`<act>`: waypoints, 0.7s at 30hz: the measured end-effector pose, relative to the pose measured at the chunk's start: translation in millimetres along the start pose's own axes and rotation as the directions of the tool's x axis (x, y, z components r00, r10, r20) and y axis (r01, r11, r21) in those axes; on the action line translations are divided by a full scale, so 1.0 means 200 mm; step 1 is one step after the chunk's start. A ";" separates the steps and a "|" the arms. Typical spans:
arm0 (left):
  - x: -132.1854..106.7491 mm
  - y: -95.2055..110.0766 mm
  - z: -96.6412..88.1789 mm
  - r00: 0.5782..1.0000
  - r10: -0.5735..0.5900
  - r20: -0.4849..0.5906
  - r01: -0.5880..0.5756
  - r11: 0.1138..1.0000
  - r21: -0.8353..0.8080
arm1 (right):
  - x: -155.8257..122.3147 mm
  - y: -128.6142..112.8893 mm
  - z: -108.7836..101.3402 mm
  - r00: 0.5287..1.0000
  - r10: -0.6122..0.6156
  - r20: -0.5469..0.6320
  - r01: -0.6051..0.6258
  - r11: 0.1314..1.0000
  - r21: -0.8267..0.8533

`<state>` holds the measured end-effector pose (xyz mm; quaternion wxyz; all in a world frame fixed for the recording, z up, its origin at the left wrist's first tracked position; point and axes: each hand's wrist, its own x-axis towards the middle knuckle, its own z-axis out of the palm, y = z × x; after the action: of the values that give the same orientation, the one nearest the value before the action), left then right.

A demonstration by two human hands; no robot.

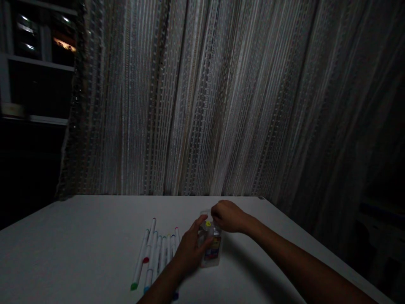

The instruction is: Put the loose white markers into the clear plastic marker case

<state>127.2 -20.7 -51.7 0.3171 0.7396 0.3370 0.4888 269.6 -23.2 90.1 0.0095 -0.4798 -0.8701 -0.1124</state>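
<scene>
A small clear plastic case [204, 262] with a dark, coloured label [212, 248] stands on the white table. My left hand [189, 247] grips its left side, thumb across the front and fingers toward the top. At the case's upper right, my right hand [227, 216] is closed with its fingers bent down into or against the opening; whatever they pinch is hidden. A round yellow end [208, 223] shows between the two hands, at the top of the case. Left of my left hand lie several white markers [152, 257] with coloured ends, side by side and partly covered by my forearm.
The white table [95, 236] reaches back to a striped, hanging curtain [196, 105]. A dark window [38, 63] is at the upper left. The room is dim, and my right arm casts a shadow on the table. Dark shapes stand beyond the table's right edge.
</scene>
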 end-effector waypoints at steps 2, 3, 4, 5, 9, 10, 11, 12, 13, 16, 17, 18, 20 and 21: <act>0.00 0.01 0.00 1.000 -0.001 0.004 0.001 1.000 -0.001 | 0.01 0.03 -0.02 0.999 0.038 -0.038 -0.039 0.999 -0.022; 0.00 0.01 0.00 1.000 -0.008 0.005 0.008 1.000 -0.002 | 0.01 0.05 -0.04 0.998 0.049 -0.047 -0.050 0.999 -0.021; -0.01 0.01 0.00 1.000 -0.016 0.006 0.016 1.000 -0.001 | 0.00 0.06 -0.05 0.998 0.050 -0.047 -0.051 0.999 -0.016; -0.01 0.01 0.00 1.000 -0.027 0.005 0.027 1.000 0.002 | 0.00 0.07 -0.07 0.998 0.043 -0.040 -0.043 0.999 -0.012; -0.01 0.01 0.00 0.999 -0.045 -0.002 0.045 0.999 0.022 | -0.02 0.07 -0.13 0.999 -0.032 -0.026 0.032 0.999 -0.014; -0.01 0.01 0.00 0.999 -0.041 -0.002 0.042 0.999 0.021 | -0.02 0.06 -0.15 0.998 -0.053 -0.027 0.053 0.998 -0.027; -0.01 0.01 0.00 0.999 -0.038 -0.004 0.038 0.999 0.018 | -0.03 0.05 -0.16 0.997 -0.074 -0.026 0.073 0.996 -0.044; -0.01 0.01 0.00 0.999 -0.035 -0.005 0.035 0.999 0.017 | -0.03 0.04 -0.17 0.996 -0.089 -0.020 0.088 0.994 -0.063; -0.01 0.01 0.00 0.999 -0.034 -0.007 0.034 0.999 0.017 | -0.03 0.03 -0.18 0.995 -0.099 -0.011 0.098 0.992 -0.080; -0.01 0.01 0.00 0.999 -0.044 0.003 0.044 0.999 0.008 | -0.02 0.02 -0.20 0.995 -0.098 0.027 0.100 0.992 -0.077; -0.02 0.02 0.00 0.999 -0.048 0.008 0.048 0.999 -0.002 | -0.02 0.03 -0.19 0.995 -0.092 0.038 0.094 0.994 -0.058; -0.02 0.02 0.00 0.999 -0.051 0.012 0.051 0.999 -0.010 | -0.01 0.03 -0.19 0.995 -0.088 0.045 0.089 0.995 -0.033; -0.02 0.02 0.00 0.999 -0.049 0.016 0.049 0.999 -0.021 | -0.01 0.03 -0.17 0.996 -0.079 0.051 0.078 0.997 0.024; -0.02 0.02 0.00 0.999 -0.044 0.017 0.044 0.999 -0.022 | -0.01 0.03 -0.17 0.996 -0.076 0.052 0.073 0.996 0.051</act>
<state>127.1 -25.3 -50.7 0.3389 0.7324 0.3450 0.4793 272.4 -28.9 123.7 -0.0063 -0.4494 -0.8899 -0.0781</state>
